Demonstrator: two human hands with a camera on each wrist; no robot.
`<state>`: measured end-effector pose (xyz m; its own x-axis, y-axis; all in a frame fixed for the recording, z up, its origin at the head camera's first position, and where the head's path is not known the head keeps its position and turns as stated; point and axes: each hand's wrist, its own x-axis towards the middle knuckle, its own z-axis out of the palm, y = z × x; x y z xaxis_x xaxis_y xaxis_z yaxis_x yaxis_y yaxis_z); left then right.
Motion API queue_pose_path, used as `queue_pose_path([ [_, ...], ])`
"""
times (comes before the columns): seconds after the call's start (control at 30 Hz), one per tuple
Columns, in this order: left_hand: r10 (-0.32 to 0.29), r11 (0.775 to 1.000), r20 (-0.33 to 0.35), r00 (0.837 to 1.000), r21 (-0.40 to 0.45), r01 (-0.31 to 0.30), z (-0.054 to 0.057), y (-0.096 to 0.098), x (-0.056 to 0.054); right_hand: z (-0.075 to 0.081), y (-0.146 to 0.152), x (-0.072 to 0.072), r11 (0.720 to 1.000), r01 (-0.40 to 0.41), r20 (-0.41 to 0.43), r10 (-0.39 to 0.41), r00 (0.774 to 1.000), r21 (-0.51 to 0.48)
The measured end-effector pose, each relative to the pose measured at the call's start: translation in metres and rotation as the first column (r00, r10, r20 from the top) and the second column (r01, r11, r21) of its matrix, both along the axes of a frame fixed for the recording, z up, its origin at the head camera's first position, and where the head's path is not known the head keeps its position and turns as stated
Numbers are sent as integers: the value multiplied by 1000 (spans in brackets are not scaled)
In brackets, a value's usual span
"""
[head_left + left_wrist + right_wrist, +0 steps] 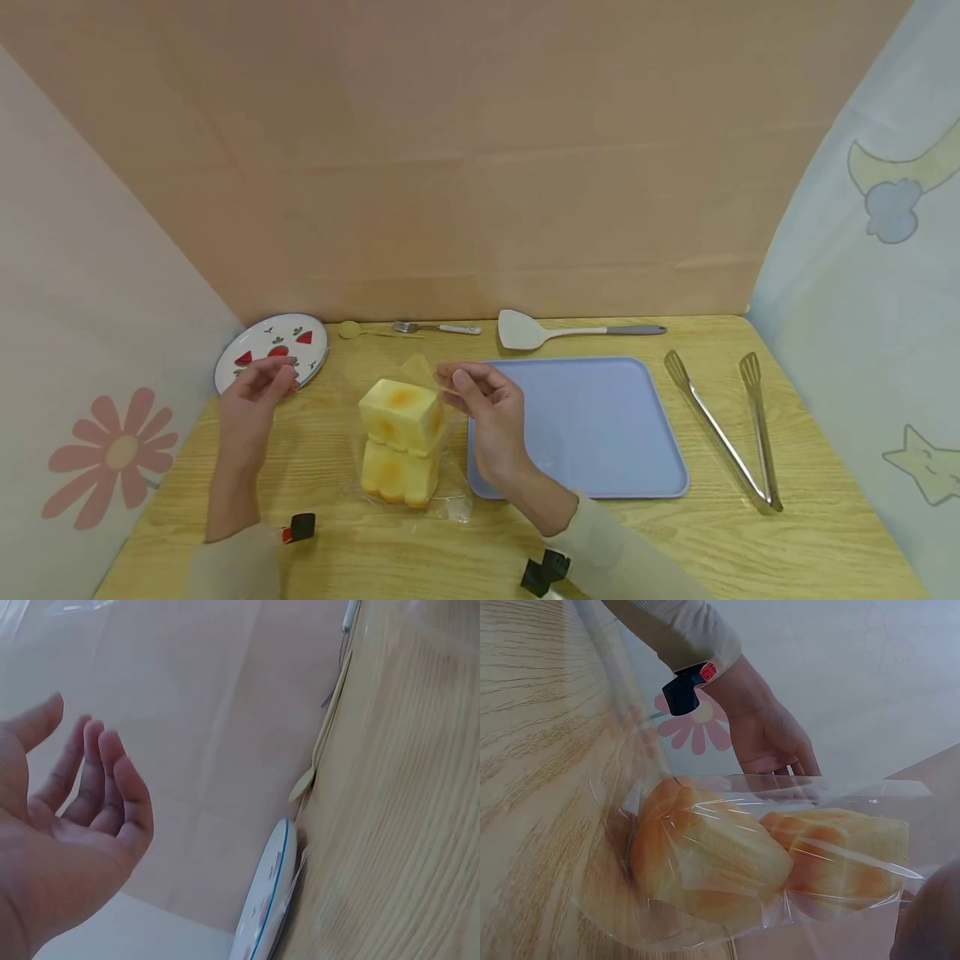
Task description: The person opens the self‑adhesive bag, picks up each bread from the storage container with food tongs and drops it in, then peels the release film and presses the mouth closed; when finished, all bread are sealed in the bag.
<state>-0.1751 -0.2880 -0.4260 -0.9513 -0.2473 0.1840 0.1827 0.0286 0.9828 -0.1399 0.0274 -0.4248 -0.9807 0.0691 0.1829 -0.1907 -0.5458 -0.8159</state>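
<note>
A clear plastic bag (454, 507) stands on the wooden table with two toast-shaped loaves inside, an upper loaf (401, 410) stacked on a lower loaf (397, 473). My right hand (491, 417) pinches the bag's upper edge between thumb and fingers, to the right of the upper loaf. My left hand (255, 396) is held up left of the bag, in front of the plate. Its fingers curve loosely with the thumb apart, and the left wrist view shows nothing between them. In the right wrist view, the bag (727, 862) partly covers the left hand's fingertips.
A white plate with strawberry prints (273, 337) lies at the back left. Along the back edge are a yellow spoon (351, 330), a fork (442, 328) and a spatula (522, 331). A lavender tray (592, 429) lies right of the bag, with metal tongs (723, 437) beyond it.
</note>
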Motion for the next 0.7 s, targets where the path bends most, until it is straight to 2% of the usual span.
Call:
queue_pose_path([
  [0.07,-105,994,-11,994,-1,105,-1,2,-1,0,0,0,1000,0,2,0,1000,-1],
  [0.17,-241,970,-40,970,-44,239,-3,7,-1,1,0,0,1000,-1,3,1,1000,0],
  [0.3,-343,938,-79,936,-88,336,-3,15,1,1,0,0,1000,-3,3,3,1000,3],
  [0.4,-374,926,-94,923,-101,365,-1,21,3,1,0,0,1000,-5,0,5,1000,6],
  [0.5,-387,919,-81,919,-122,376,1,25,4,1,1,0,1000,-8,-7,8,1000,6],
  [0.7,-347,932,-39,937,-126,340,0,30,0,1,2,-1,1000,-10,-11,10,1000,2],
])
